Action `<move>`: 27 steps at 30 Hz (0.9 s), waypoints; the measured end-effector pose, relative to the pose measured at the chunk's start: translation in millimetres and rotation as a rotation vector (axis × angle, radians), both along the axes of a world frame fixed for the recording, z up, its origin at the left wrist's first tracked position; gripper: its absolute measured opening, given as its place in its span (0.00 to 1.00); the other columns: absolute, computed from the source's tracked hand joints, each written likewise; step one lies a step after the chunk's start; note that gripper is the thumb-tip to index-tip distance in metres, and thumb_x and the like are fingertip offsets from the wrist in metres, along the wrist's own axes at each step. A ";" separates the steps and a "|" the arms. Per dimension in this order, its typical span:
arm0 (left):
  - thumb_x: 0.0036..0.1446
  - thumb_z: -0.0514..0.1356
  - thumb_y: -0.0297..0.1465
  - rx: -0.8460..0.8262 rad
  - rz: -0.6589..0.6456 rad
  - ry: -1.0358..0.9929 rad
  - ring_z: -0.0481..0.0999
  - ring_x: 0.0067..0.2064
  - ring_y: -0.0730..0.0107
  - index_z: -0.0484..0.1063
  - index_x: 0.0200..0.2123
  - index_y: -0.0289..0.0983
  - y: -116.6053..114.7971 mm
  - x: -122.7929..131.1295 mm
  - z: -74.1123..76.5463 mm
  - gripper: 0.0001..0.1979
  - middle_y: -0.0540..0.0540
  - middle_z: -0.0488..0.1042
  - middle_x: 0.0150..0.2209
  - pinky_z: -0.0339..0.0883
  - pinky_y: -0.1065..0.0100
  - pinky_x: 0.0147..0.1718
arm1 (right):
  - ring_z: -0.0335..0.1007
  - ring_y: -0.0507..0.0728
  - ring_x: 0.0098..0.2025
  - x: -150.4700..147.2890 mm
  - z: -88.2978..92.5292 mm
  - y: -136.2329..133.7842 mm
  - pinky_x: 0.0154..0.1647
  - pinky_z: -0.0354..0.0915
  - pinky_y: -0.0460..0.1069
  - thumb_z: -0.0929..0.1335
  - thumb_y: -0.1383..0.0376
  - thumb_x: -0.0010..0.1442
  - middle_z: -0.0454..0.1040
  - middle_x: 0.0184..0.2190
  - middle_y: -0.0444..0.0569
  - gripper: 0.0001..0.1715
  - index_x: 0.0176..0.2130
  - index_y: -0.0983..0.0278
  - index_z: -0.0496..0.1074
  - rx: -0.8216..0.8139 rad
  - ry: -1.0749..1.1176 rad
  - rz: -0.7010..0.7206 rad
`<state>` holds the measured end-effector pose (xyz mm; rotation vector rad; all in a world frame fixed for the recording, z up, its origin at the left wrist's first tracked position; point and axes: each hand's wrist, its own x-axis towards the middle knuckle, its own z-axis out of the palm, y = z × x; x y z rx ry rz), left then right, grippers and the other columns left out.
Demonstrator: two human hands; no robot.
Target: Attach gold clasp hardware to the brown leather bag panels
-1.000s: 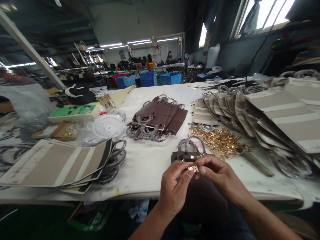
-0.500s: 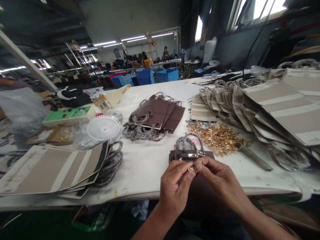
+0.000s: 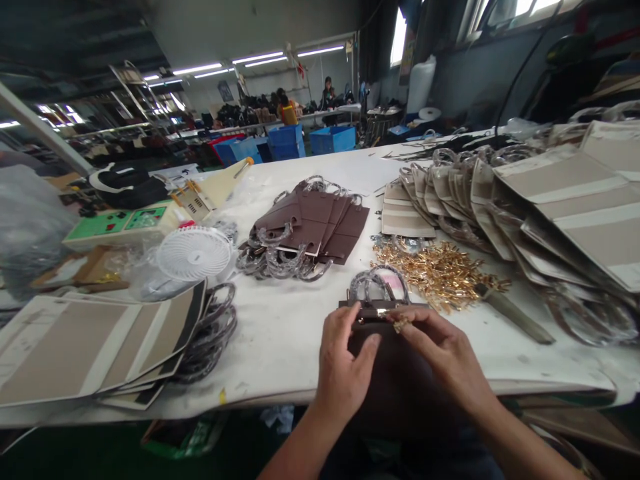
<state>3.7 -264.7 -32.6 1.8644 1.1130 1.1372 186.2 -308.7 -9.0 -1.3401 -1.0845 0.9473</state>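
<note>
A dark brown bag panel with a wrapped handle lies at the near table edge. My left hand rests on its left side, thumb and fingers pinching the brown flap. My right hand pinches a small gold metal fitting and holds it against the panel's top strip. A heap of the same gold fittings lies just beyond my right hand.
A stack of brown panels with wrapped handles lies mid-table. Beige panels are fanned out at right, more beige panels at left. A white fan, a green control box and a knife-like tool also lie here. People work far behind.
Both hands moved forward from near my body onto the brown panel. The gold fitting, first held between both hands, is now in my right hand against the panel.
</note>
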 end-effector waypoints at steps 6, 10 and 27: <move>0.57 0.69 0.32 -0.096 0.119 0.218 0.74 0.54 0.52 0.63 0.65 0.40 27.5 -9.3 -31.7 0.34 0.38 0.72 0.56 0.72 0.49 0.54 | 0.64 0.70 0.66 -9.4 -21.5 18.0 0.67 0.58 0.67 0.72 0.56 0.63 0.69 0.65 0.55 0.09 0.40 0.58 0.78 0.085 -0.419 -0.081; 0.57 0.68 0.30 -0.028 0.085 0.296 0.71 0.58 0.50 0.63 0.65 0.40 33.8 -3.8 -32.2 0.34 0.38 0.73 0.55 0.68 0.47 0.58 | 0.69 0.70 0.61 -10.2 -31.5 31.2 0.61 0.62 0.66 0.72 0.62 0.62 0.77 0.57 0.56 0.06 0.41 0.58 0.77 0.268 -0.746 0.002; 0.57 0.69 0.38 -0.559 -0.033 -0.344 0.79 0.54 0.54 0.76 0.52 0.39 34.8 17.4 -2.1 0.21 0.43 0.82 0.50 0.68 0.56 0.57 | 0.71 0.67 0.62 12.7 -1.4 21.8 0.64 0.64 0.62 0.71 0.51 0.65 0.76 0.59 0.52 0.13 0.40 0.58 0.76 0.009 0.057 0.154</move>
